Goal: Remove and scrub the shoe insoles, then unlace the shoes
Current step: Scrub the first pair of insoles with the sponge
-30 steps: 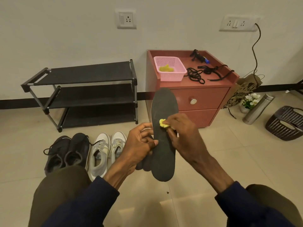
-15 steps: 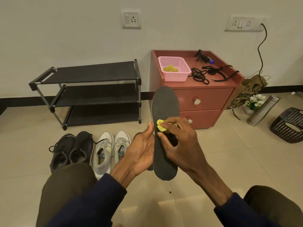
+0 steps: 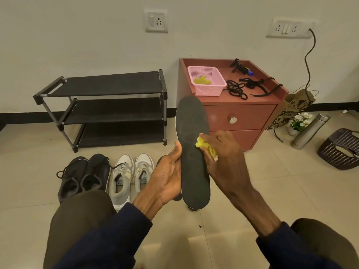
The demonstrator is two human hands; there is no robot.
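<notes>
A dark grey insole (image 3: 192, 129) stands upright in front of me. My left hand (image 3: 168, 175) holds it by its left edge, thumb along the rim and fingers behind. My right hand (image 3: 225, 158) grips a yellow cloth (image 3: 206, 146) and presses it against the insole's face near the middle. Faint wet streaks show on the insole above the cloth. More dark insole ends (image 3: 192, 208) peek out below, behind the held one. On the floor to the left sit a black pair of shoes (image 3: 83, 175) and a white-grey pair of shoes (image 3: 130, 175), both laced.
A red bedside cabinet (image 3: 240, 117) behind holds a pink basket (image 3: 206, 81) with a yellow cloth and loose black laces (image 3: 238, 90). An empty black shoe rack (image 3: 108, 109) stands left. A steel bottle (image 3: 308, 131), flowers, a paper bag and a dark basket (image 3: 342, 148) lie right.
My right hand has slid the yellow cloth a little toward the insole's right edge. My left hand has shifted from a thumb-over-front grip to holding the left rim. The view moved slightly closer.
</notes>
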